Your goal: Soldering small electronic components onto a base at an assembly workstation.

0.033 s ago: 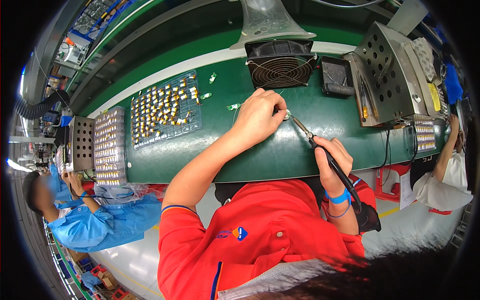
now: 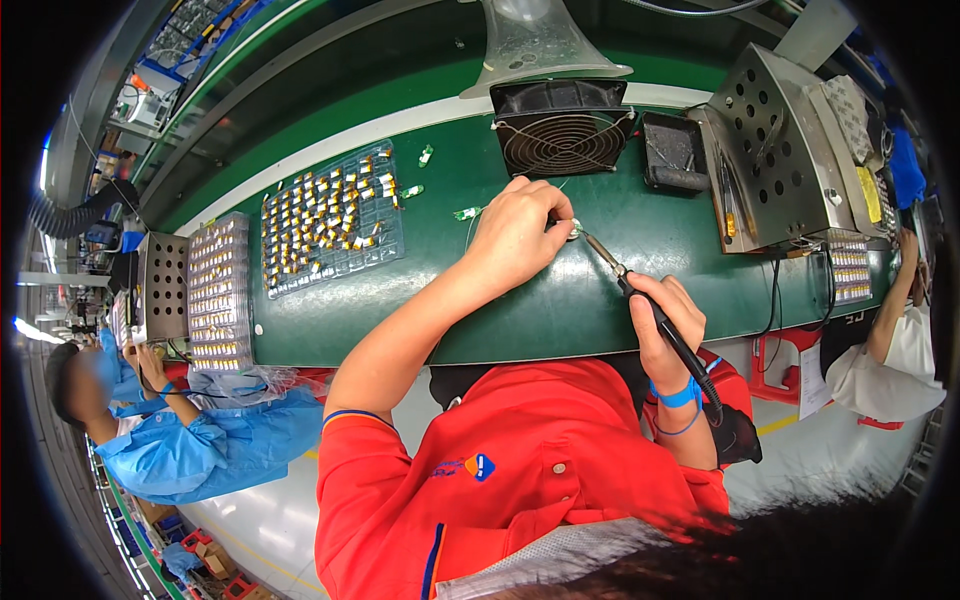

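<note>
My right hand [image 2: 665, 325] is closed around the black handle of a soldering iron [image 2: 603, 250], whose metal tip points up and left. The tip meets a small green-and-white part [image 2: 575, 229] at my left fingertips. My left hand [image 2: 522, 225] is pinched on that part, mostly covering it. Thin wire-like strands show beside the left fingers. A small green component [image 2: 467, 213] lies just left of this hand. Two more such components, one being a green piece [image 2: 426, 156], lie farther left, near a clear tray [image 2: 390, 245] filled with small white-and-yellow parts.
A black fan [image 2: 562, 140] stands at the back under a clear hood [image 2: 540, 50]. Right of it are a black tray [image 2: 672, 150] and a perforated metal box [image 2: 770, 150]. Stacked trays [image 2: 219, 290] stand at the left. People sit on both sides.
</note>
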